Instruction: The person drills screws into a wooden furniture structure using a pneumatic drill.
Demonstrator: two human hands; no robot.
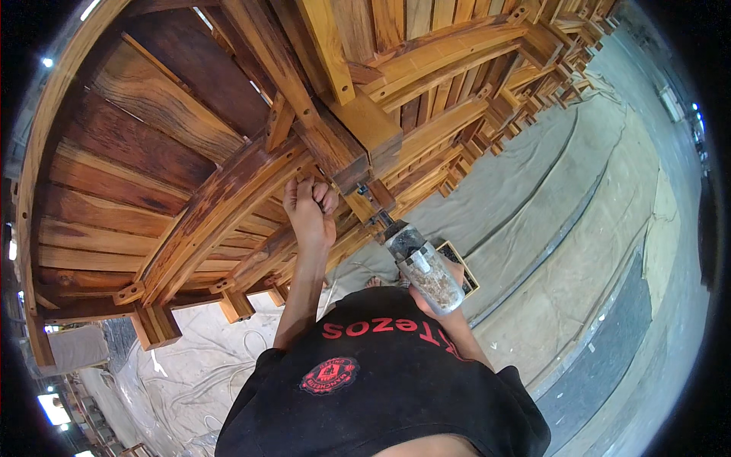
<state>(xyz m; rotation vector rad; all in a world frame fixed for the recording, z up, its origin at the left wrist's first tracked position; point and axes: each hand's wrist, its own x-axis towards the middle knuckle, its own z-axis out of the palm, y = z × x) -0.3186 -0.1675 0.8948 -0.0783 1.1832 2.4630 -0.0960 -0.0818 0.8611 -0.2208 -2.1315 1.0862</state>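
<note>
My left hand (311, 207) is raised against the underside of a curved wooden piece, fingers curled in. Something small and dark may be between the fingers, but I cannot make it out. My right hand (455, 273) is wrapped round a worn grey power drill (423, 266), whose body hides most of the fingers. The drill's tip points up at the end of a wooden leg (346, 164); whether it touches the wood is unclear. Around both hands stands upturned slatted wooden furniture (141, 164), with curved rails (228, 206) and pre-drilled holes.
Behind the drill sits a small wood-rimmed box (470, 286) with dark contents. More wooden frames (487, 99) stretch in a row toward the far right. Wrinkled cloth sheets (563, 221) cover the floor, and a thin cord (228, 373) lies at the lower left.
</note>
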